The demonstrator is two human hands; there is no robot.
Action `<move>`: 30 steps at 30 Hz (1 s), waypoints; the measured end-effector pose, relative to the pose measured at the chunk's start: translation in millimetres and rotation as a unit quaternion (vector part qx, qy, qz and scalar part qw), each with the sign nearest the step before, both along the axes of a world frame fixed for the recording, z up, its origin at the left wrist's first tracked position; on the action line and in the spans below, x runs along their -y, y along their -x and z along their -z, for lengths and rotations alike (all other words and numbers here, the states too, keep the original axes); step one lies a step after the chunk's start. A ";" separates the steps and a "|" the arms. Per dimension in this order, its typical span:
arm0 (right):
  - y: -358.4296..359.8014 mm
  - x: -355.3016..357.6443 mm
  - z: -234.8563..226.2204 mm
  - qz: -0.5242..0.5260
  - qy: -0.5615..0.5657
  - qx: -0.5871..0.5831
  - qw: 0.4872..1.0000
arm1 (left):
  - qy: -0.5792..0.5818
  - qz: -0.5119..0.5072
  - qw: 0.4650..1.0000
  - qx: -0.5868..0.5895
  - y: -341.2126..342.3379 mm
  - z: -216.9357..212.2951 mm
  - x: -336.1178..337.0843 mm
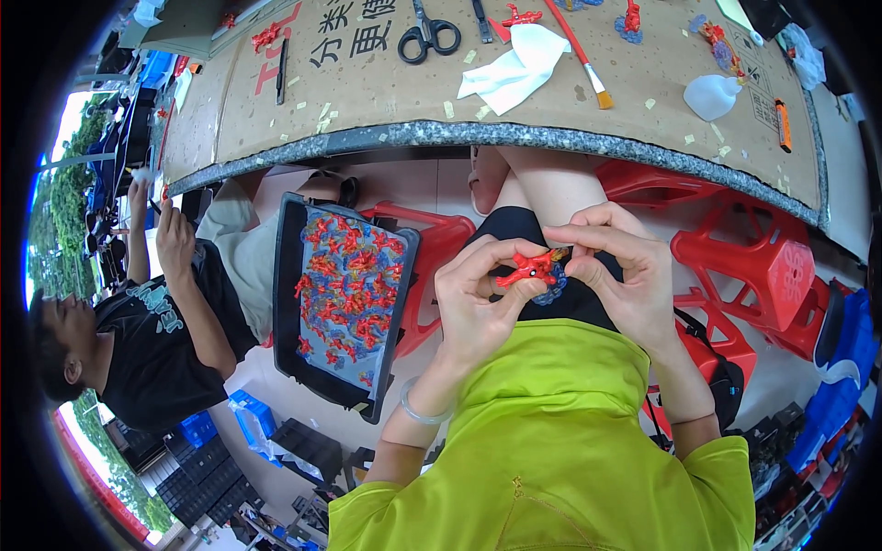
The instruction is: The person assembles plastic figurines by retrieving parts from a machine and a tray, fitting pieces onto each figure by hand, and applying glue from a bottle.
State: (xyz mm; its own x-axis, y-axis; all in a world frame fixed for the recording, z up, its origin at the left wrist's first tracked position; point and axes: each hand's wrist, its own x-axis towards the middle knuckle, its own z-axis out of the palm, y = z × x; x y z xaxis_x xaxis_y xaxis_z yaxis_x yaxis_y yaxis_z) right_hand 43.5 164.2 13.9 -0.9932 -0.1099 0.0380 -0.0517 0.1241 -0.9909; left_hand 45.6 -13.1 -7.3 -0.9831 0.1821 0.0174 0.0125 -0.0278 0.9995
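A small red figurine (531, 270) with a blue base and a yellowish tip is held over my lap. My left hand (478, 292) is closed on it, with thumb and fingertips on its red body. From the other side, my right hand (632, 274) pinches at the yellowish and blue end with thumb and index finger. Whether a small tool or loose piece is also between the right fingertips is too fine to make out. To the left, a black tray (288, 308) holds many similar red, blue and yellow figurines.
Ahead is a cardboard-covered table (367, 101) with scissors (429, 37), a paintbrush (588, 69), white tissue (522, 69), a white bottle (712, 96) and an orange-and-black cutter (783, 126). Red stools (749, 262) stand at right. A co-worker (170, 312) sits at left, hands raised.
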 end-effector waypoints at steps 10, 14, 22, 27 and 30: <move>-1.1 0.4 9.1 0.014 -0.021 -0.017 1.000 | 0.071 -0.018 0.995 -0.062 0.1 0.3 -2.4; -1.2 1.1 9.0 0.014 -0.020 -0.004 1.000 | 0.065 -0.020 0.996 -0.063 0.5 -0.3 -2.0; -0.7 2.4 8.3 0.011 -0.013 0.009 1.000 | 0.061 -0.017 0.997 -0.051 0.7 1.2 -1.5; -0.1 3.6 9.0 0.010 -0.015 0.015 1.000 | 0.026 0.000 1.000 -0.009 2.0 1.4 0.9; 1.0 4.5 9.8 0.009 -0.017 0.009 1.000 | -0.017 0.007 0.999 0.029 2.5 2.5 2.1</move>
State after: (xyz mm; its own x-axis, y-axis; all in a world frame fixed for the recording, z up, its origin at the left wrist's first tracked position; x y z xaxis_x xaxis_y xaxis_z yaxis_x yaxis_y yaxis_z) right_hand 42.5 159.7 4.1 -0.9956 -0.0926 0.0167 -0.0313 0.1583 -0.9869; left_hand 43.2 -15.2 -9.8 -0.9801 0.1956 -0.0326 -0.0455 -0.0621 0.9970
